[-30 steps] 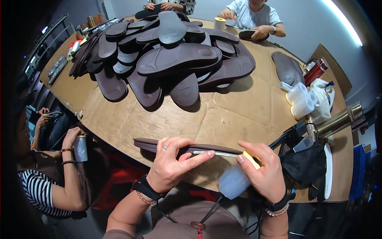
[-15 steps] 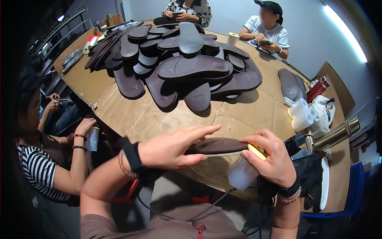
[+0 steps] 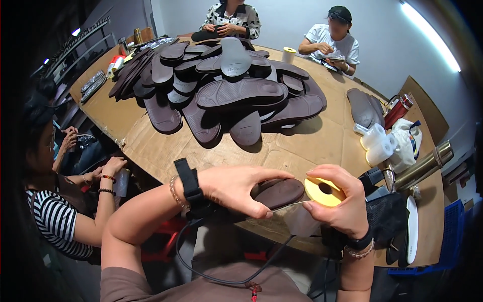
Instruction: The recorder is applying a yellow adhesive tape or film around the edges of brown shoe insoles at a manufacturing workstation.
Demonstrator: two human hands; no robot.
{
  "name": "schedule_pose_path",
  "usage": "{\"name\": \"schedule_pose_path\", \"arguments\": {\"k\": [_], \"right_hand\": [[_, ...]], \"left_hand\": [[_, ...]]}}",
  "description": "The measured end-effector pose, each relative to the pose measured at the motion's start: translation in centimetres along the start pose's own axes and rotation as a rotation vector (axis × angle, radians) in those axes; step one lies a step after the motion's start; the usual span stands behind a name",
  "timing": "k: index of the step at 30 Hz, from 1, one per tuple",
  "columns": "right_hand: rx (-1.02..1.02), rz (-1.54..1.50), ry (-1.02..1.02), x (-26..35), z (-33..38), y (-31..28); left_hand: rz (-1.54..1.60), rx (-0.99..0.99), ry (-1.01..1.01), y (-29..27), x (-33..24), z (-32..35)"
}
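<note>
My left hand [image 3: 239, 189] is wrapped round a dark brown shoe insole [image 3: 283, 195], thumb at the near side and fingers along the far side. The insole's rounded end points to the right, and its other end is hidden behind the hand. My right hand [image 3: 347, 214] grips a roll of clear film [image 3: 322, 191] by its yellow end, which has a dark centre hole. The roll sits right beside the insole tip. A thin pale edge stretches from the left thumb to the roll; whether it is film cannot be made out.
A large heap of brown insoles [image 3: 236, 93] covers the table's [image 3: 151, 153] far middle. At the right are film rolls [image 3: 380, 151], a red bottle [image 3: 399, 111], a gold flask [image 3: 425, 163] and a white insole [image 3: 411, 231]. Other people sit at the left and far side. A black cable [image 3: 221, 277] crosses my lap.
My left hand has shifted right and turned, tilting the insole so more of its top shows. The roll has rotated in my right hand, its yellow end now facing up.
</note>
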State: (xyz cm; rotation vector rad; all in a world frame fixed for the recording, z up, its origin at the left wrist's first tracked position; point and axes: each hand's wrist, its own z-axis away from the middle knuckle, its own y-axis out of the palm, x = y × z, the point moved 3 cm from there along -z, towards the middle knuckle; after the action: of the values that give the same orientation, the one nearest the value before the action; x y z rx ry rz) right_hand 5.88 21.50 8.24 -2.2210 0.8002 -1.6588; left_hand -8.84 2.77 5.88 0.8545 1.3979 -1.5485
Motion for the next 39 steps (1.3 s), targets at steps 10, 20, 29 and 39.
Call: {"name": "schedule_pose_path", "arguments": {"k": [10,20,29,39], "right_hand": [[-0.133,-0.194,-0.092,-1.0,0.3,-0.5],[-0.216,0.328,-0.205,2.5,1.2,0.0],[-0.176,0.421,-0.225,2.7,0.2,0.8],[-0.149,0.432,-0.184,2.3,0.1,1.2]], "left_hand": [[0.06,-0.048,-0.179,2.5,-1.3,1.2],[0.173,-0.298,-0.11,6.4,2.8,2.1],[0.002,-0.409,-0.054,7.2,3.1,2.6],[0.017,-0.433,-0.05,7.4,3.3,2.7]]}}
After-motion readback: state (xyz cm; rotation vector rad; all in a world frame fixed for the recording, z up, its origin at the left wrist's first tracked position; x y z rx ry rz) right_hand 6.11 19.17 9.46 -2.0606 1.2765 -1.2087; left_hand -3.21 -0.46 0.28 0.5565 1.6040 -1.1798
